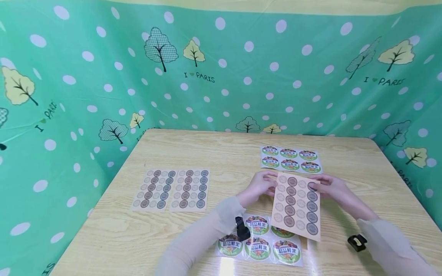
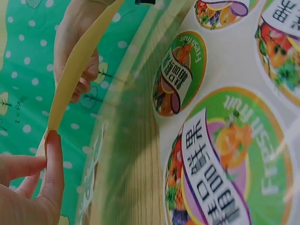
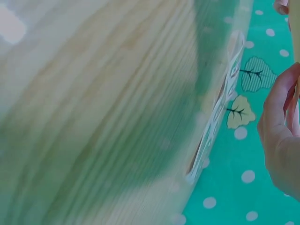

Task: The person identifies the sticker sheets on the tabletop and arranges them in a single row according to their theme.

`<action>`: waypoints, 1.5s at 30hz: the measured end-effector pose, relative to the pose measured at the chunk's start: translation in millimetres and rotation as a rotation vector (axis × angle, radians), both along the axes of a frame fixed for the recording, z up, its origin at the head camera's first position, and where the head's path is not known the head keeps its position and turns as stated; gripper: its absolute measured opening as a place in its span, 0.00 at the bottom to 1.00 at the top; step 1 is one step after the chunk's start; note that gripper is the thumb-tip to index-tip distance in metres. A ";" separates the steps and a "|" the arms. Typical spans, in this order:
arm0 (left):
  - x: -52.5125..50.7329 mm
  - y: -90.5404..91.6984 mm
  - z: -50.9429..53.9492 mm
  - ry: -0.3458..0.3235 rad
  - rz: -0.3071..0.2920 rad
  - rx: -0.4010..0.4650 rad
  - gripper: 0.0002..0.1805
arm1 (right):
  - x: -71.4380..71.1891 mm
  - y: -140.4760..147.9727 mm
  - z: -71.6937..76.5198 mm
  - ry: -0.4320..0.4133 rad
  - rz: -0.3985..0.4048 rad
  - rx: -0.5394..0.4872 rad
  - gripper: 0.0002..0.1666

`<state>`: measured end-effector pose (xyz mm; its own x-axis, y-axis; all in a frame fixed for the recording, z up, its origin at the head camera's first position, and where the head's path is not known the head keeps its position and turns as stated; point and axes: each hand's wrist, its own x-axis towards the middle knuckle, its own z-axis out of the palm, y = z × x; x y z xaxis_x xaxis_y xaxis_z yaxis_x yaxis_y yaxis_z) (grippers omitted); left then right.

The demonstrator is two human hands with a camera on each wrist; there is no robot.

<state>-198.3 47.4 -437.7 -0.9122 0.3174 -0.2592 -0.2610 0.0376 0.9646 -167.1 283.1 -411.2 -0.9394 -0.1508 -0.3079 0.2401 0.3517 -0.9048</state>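
Observation:
A kraft-brown sticker sheet with columns of round stickers is held up by both hands, tilted above the table. My left hand pinches its upper left edge; in the left wrist view the left fingers grip the edge of the sheet. The right hand pinches the upper right edge, thumb on the front. Under the raised sheet lies a white sheet of fruit stickers, partly covered by it. In the right wrist view the right hand shows at the right border.
Two more brown sticker sheets lie side by side at the left, one and another. Behind the hands lies a second fruit sticker sheet. The wooden table meets a green patterned curtain at the back.

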 end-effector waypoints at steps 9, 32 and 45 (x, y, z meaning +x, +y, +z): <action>-6.4 -26.3 -2.1 -0.013 0.037 0.004 0.17 | -15.0 -25.3 -0.2 0.010 0.033 -0.059 0.32; -16.5 -84.0 -4.5 -0.031 0.118 -0.029 0.19 | -42.6 -79.0 -3.5 0.018 0.149 -0.110 0.27; -20.1 -110.8 -1.4 -0.043 0.171 -0.069 0.19 | -58.9 -107.0 -6.4 -0.012 0.185 -0.157 0.26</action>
<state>-218.4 -63.5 -439.2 -0.9390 0.1384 -0.3150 -0.3102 0.0550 0.9491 -226.0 176.1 -417.6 -0.8878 -0.3670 -0.2778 0.1953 0.2462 -0.9493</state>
